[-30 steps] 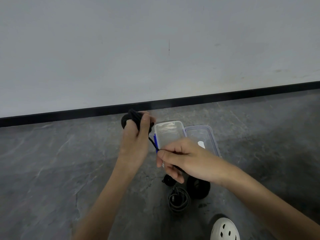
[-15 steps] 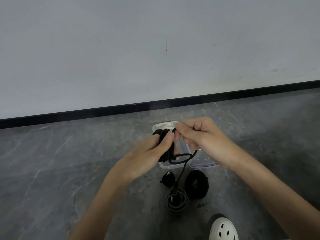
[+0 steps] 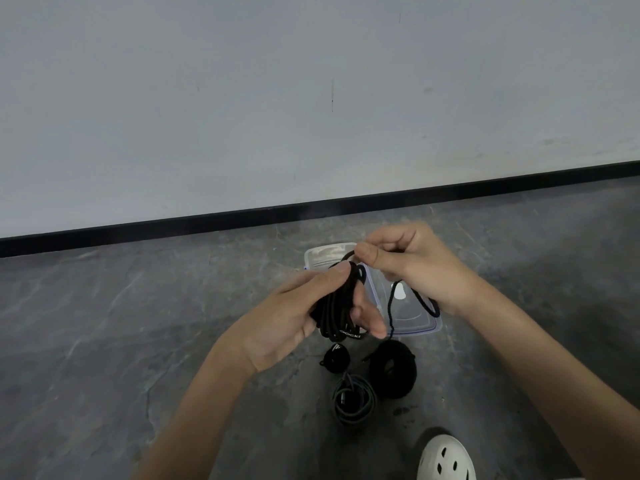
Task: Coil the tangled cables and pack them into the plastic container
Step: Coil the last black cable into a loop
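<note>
My left hand (image 3: 294,317) is out over the grey floor (image 3: 104,323). Its fingers (image 3: 372,322) and thumb are curled round a bunch of black cable (image 3: 337,306) wound into loops. The thumb presses on the top of the bunch, and the fingers hold it from the other side. The bunch is up in the air, not in the box.

Just past the bunch, farther from me, the clear plastic container (image 3: 320,252) sits on the floor. My hands hide most of it, so I cannot tell what is inside. Its clear lid (image 3: 415,320) lies flat on the floor just to the right of it.

Nearer to me, three wound cables lie on the floor close together, outside the container. The small black coil (image 3: 334,357) is on the left. The grey coil (image 3: 353,403) is nearest to me. The big black coil (image 3: 393,368) is on the right.

My right hand (image 3: 412,268) is up to the right of the bunch. Its fingers (image 3: 384,240) and thumb pinch the same black cable close to the top of the bunch. A loose part (image 3: 388,306) hangs down in a loop under my right wrist, over the lid.

Near me on the right is a white shoe (image 3: 445,459) with holes.
</note>
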`<action>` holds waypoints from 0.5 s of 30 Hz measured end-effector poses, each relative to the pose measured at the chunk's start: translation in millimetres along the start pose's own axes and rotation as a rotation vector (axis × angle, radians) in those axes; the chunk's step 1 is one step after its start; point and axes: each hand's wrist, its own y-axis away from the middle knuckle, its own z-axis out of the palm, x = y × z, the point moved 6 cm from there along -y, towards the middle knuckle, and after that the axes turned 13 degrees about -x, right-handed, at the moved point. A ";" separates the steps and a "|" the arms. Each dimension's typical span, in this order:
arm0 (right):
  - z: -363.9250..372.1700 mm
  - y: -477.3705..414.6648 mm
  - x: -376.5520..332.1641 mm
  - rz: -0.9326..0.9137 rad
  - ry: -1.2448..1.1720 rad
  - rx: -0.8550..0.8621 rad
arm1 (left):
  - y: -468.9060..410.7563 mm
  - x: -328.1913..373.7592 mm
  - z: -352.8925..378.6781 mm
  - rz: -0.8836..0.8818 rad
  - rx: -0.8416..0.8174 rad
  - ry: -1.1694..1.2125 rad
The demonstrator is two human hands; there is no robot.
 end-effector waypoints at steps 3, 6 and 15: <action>10.7 -1.9 3.2 -0.006 -0.044 -0.082 | 0.4 3.2 -2.8 0.045 0.019 0.097; 24.0 -4.5 4.3 0.004 -0.052 -0.134 | 2.0 6.8 -9.7 0.125 0.052 0.228; 48.0 -5.1 13.8 0.151 0.113 -0.205 | 10.3 14.5 -34.0 0.341 0.338 0.349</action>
